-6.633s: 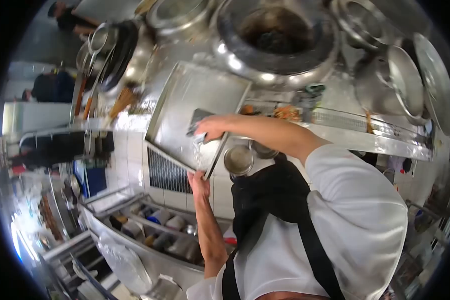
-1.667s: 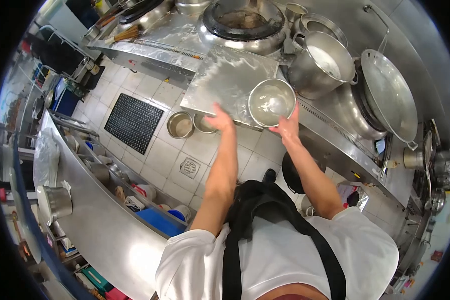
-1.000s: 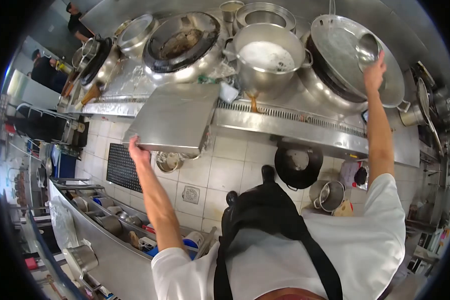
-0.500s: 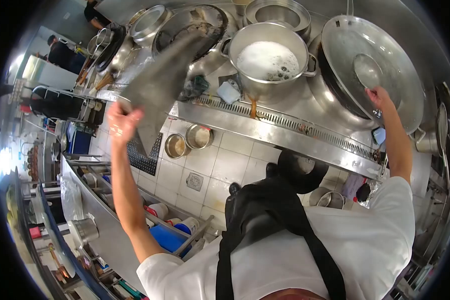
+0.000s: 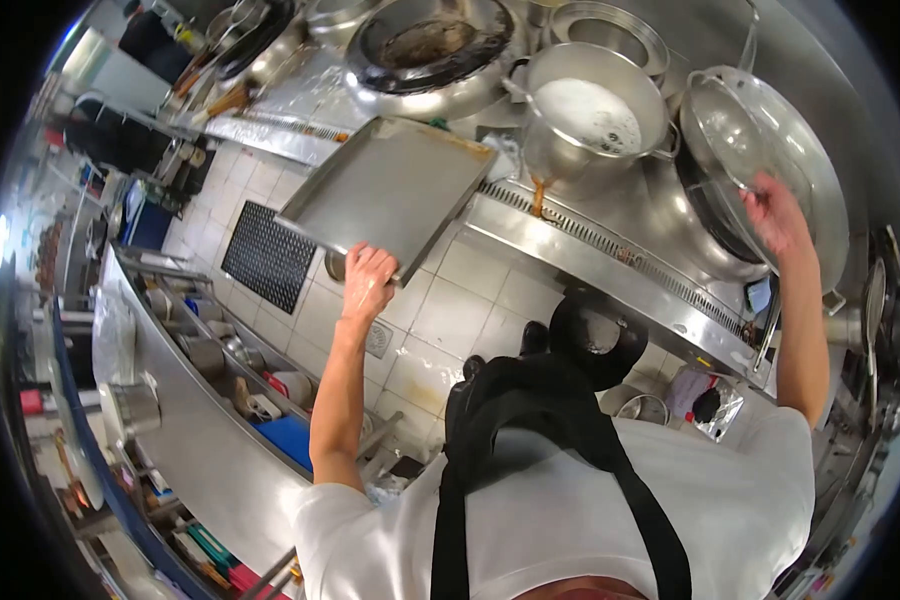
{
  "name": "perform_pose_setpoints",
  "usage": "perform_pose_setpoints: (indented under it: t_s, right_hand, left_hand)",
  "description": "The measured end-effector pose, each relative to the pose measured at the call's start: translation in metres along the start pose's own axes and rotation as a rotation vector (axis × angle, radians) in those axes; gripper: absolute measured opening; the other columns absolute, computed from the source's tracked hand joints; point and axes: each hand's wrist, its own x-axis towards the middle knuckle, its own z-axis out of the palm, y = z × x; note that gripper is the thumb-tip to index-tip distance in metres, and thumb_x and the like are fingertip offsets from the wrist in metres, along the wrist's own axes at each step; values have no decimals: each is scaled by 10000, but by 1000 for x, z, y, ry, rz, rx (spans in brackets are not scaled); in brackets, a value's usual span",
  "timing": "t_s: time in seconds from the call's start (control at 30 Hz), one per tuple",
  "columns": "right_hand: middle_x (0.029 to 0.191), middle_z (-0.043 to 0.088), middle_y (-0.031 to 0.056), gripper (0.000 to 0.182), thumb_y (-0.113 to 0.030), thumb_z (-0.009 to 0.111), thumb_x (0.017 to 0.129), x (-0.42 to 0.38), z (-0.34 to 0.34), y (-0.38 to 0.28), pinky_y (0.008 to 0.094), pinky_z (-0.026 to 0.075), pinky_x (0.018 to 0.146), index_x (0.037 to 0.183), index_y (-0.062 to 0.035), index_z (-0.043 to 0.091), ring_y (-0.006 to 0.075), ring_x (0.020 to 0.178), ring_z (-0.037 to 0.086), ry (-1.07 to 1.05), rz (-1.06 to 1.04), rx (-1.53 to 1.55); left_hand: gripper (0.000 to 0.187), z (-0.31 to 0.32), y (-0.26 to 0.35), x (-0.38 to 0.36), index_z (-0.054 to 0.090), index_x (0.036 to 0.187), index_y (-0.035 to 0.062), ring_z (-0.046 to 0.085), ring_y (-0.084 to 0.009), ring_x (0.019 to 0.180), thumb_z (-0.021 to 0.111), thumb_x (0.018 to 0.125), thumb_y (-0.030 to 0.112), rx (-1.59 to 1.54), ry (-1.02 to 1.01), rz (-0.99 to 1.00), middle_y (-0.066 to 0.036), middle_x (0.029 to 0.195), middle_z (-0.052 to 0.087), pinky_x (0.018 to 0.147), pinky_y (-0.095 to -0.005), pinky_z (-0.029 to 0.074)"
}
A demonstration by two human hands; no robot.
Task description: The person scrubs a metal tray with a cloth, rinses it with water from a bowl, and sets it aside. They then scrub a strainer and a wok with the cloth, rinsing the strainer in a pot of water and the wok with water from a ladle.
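Note:
My left hand grips the near edge of a rectangular steel tray, held face up and roughly level over the tiled floor, its far corner by the stove's front ledge. My right hand reaches up to the right and holds a small steel bowl over the large wok; the bowl is tilted toward me.
A tall pot of foamy liquid stands left of the wok. A burner ring lies behind the tray. A black floor mat and a floor drain lie below. A steel counter with containers runs behind me on the left.
The tray has swung down from an upright tilt to flat, inside facing up. My right hand has stayed at the wok with the bowl.

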Motion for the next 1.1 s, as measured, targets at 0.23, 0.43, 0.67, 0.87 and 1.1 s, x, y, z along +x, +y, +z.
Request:
perform_pose_setpoints:
  t_s: [0.23,0.43,0.67,0.87,1.1]
  right_hand:
    - [1025,634,130,394,56,557,815,-41,123,132,273,617,568,1196,-31,508,214,758,681,-316,217,-92]
    - [1388,414,183,783,74,511,829,-54,232,270,434,639,704,1491,-159,162,351,1109,595,-323,62,-448]
    - [1453,395,196,722,44,452,870,-25,301,350,437,628,633,1519,-219,277,357,1050,654,-128,-525,-651]
    - [1572,302,196,632,13,437,899,-46,335,245,470,512,931,1495,-192,393,358,1208,566,-62,-818,-1396]
    - [1515,354,214,704,-22,485,877,19,77,46,481,399,1073,1530,-195,286,426,1269,504,868,-1168,-1143]
  left_hand:
    - [279,61,-24,-22,568,999,122,629,-250,1046,664,742,69,-21,-279,93,-55,1099,617,894,-411,507]
    - [311,59,-19,-13,592,1038,156,622,-278,1054,670,743,95,-57,-327,110,-62,1105,602,898,-433,509]
    - [381,41,-21,0,600,1107,189,575,-236,1113,685,738,151,121,-36,194,-32,1156,608,962,-432,463]
    - [286,64,-28,3,595,1031,185,576,-208,1033,671,759,139,80,-6,285,-13,1014,581,879,-416,437]
    - [289,17,-66,21,573,892,141,570,-257,872,674,637,50,107,82,152,-41,850,559,777,-416,404]
